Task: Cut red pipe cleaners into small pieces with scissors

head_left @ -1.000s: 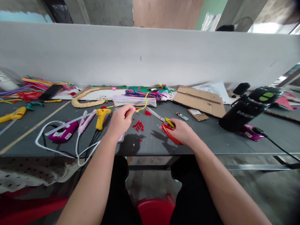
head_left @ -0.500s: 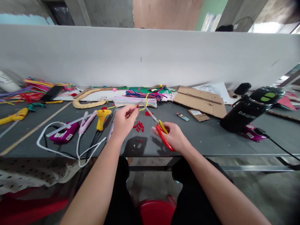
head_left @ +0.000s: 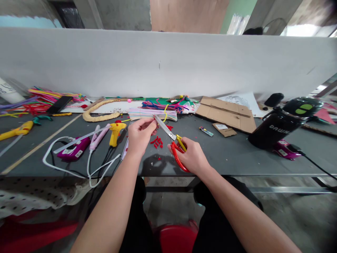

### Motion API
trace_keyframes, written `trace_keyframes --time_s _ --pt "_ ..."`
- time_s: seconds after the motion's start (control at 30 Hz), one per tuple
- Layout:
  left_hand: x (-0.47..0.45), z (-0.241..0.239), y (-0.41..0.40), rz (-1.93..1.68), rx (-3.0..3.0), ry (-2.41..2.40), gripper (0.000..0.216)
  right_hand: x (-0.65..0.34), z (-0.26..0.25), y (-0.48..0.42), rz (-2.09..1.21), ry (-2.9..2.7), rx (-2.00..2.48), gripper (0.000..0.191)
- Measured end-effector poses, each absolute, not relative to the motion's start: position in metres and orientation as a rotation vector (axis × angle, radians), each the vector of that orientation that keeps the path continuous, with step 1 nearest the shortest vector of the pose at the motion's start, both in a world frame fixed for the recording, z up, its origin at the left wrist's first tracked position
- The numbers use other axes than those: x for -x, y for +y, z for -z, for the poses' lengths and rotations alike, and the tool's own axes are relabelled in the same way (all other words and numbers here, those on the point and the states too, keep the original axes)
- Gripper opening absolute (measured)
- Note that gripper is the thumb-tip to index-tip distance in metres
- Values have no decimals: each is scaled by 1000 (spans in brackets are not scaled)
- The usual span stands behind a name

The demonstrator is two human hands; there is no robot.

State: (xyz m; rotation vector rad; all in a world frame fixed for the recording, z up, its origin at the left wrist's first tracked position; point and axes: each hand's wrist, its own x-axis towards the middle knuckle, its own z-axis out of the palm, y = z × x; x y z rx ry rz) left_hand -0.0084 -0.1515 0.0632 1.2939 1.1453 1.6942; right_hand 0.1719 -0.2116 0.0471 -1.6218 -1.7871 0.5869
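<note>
My left hand (head_left: 140,136) is closed in a pinch. A small red piece, which looks like fuzzy pipe cleaner, barely shows at its fingertips. My right hand (head_left: 193,154) grips scissors (head_left: 166,131) with red and yellow handles. Their blades reach up and left, and the tips are at my left fingertips; whether they touch the red piece I cannot tell. Below the blades, several short red pieces (head_left: 157,142) lie in a small pile on the grey table (head_left: 223,158). A bundle of pale striped pipe cleaners (head_left: 142,113) lies just behind my left hand.
To the left are a yellow glue gun (head_left: 114,133), a pink tool (head_left: 98,138) and a purple power block (head_left: 73,149) with looping cords. Cardboard (head_left: 223,114), a lighter (head_left: 206,131) and a black bottle (head_left: 279,126) are on the right. A white partition (head_left: 163,63) stands behind.
The scissors have moved up and left, bringing their blades to my left fingertips. Less of the red piece shows there now. My left hand has barely moved.
</note>
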Motion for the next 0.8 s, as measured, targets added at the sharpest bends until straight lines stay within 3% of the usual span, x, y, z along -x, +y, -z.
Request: trace_keyframes --time_s 0.8 --pt "10 -68 -161 -1618 -1607 1320 13 -175 -49 -208 -403 -1856 1703 39"
